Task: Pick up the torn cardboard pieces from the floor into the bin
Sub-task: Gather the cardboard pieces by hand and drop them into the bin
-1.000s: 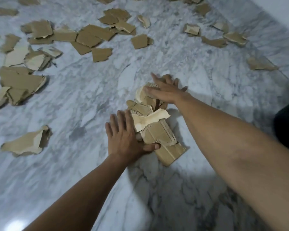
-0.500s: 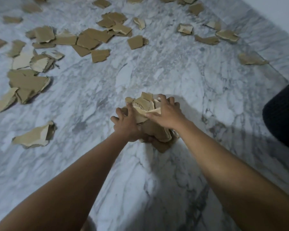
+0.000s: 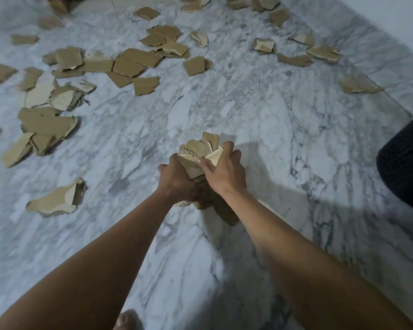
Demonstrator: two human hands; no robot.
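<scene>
Both hands are squeezed around one bundle (image 3: 198,156) of torn cardboard, near the middle of the floor (image 3: 260,120): left hand (image 3: 177,179) cupping it from the side and below, right hand (image 3: 222,170) clamped over the top, fingers curled tight. Can't tell if its bottom is clear of the floor. The bin (image 3: 405,163), dark mesh, sits at the right edge, so it's a short carry. Honestly this looks early on. Loads of pieces (image 3: 134,65) are spread toward the far edge and left side, plus one loner (image 3: 55,201) left of the hands. I can't see inside the bin, so no idea what's in there. Many more trips, I'd guess.
</scene>
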